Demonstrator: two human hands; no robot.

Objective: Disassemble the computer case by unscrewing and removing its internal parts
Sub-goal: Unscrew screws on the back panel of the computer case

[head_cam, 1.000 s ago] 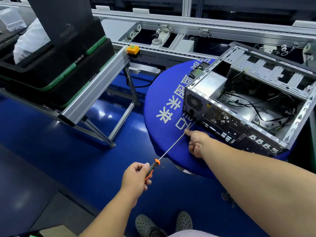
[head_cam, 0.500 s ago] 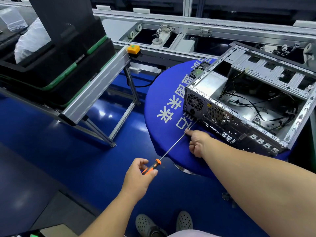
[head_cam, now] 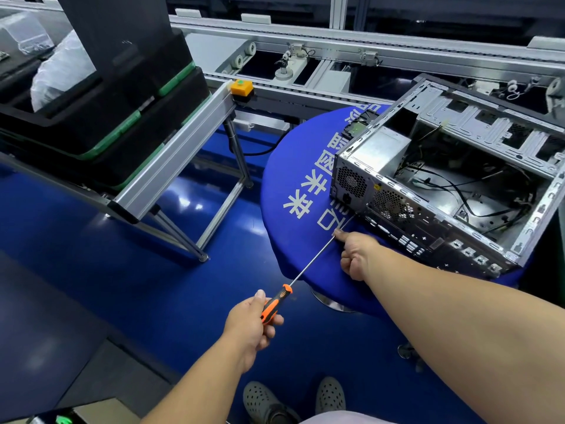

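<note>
The left hand (head_cam: pixel 253 319) was wrapped around the orange-and-black plastic handle of a long, thin-shafted steel screwdriver (head_cam: pixel 308 264), fingers curled under and thumb along the top, well back from the work. The right hand (head_cam: pixel 356 255) sat further up, its fingers curled in and the thumb and forefinger seemingly pinching the bare shaft near the tip to steady it; the exact contact was too small to read. From there the shaft ran up to the lower rear corner of the open, grey sheet-metal computer case (head_cam: pixel 443 191), which lay on its side on the round blue cloth-covered table (head_cam: pixel 293 179), just below the boxy silver power supply (head_cam: pixel 379 151). The step looked to be loosening a rear-panel screw. With so long a shaft, doing it well probably meant keeping handle, shaft and screw in one straight line, pushing inward while turning, and letting the guiding fingers stay loose so the tip would not slip off the head.
</note>
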